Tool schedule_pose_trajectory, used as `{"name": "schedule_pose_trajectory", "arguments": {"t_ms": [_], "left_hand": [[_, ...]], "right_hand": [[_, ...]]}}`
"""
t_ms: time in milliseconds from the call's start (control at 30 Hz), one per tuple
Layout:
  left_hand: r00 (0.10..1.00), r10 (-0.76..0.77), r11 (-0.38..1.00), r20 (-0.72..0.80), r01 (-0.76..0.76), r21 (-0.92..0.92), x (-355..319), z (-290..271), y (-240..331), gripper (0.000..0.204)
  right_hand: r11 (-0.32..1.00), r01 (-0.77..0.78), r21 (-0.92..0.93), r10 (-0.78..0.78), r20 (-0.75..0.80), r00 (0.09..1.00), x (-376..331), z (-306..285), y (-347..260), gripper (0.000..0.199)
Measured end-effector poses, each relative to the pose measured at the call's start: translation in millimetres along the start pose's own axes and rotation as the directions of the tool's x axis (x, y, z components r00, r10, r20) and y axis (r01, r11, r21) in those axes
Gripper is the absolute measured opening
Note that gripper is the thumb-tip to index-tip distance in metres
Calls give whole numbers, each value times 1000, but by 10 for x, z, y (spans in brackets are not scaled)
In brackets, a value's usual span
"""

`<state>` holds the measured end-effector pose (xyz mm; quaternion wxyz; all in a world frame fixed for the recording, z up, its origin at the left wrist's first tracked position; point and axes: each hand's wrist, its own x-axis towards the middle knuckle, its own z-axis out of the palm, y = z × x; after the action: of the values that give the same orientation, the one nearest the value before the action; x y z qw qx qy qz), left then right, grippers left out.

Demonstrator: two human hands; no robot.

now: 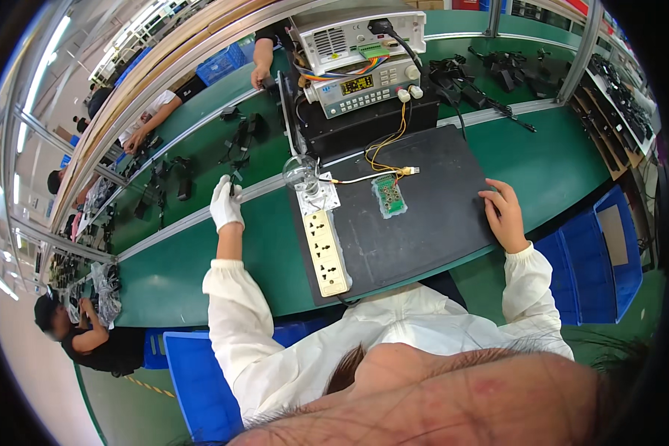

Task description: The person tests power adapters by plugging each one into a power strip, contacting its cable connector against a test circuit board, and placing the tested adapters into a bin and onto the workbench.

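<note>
Left hand (226,203), white-gloved, pinching small dark cable part (233,183) at bench's far-left edge; right hand (506,216) flat, empty, on black rubber mat (438,186). Risk: snagging yellow wires (383,149).

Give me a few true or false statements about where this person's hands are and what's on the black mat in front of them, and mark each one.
1. The left hand wears a white glove. True.
2. The right hand is gloved too. False: it is bare and rests flat on the black mat.
3. A small green circuit board lies on the mat, with yellow wires running to it. True.
4. The cream power strip lies at the mat's right edge. False: it lies along the left edge.
5. The left hand reaches to a small dark part by the rail on the green bench. True.
</note>
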<state>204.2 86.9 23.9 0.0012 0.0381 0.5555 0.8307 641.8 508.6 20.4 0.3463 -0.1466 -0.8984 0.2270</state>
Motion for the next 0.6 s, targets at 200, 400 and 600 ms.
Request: {"name": "schedule_pose_trajectory", "arguments": {"t_ms": [200, 400, 600], "left_hand": [[966, 232, 958, 115, -248, 145, -1208, 109, 522, 27], [791, 412, 733, 452, -583, 351, -2134, 456, 605, 15], [22, 105, 373, 994, -928, -19, -2460, 771, 732, 34]], "right_hand": [[884, -8, 468, -53, 117, 992, 29, 68, -717, 15], [248, -590, 769, -289, 639, 712, -139, 659, -1336, 33], [-430, -899, 82, -520, 791, 321, -133, 1059, -2031, 61]]}}
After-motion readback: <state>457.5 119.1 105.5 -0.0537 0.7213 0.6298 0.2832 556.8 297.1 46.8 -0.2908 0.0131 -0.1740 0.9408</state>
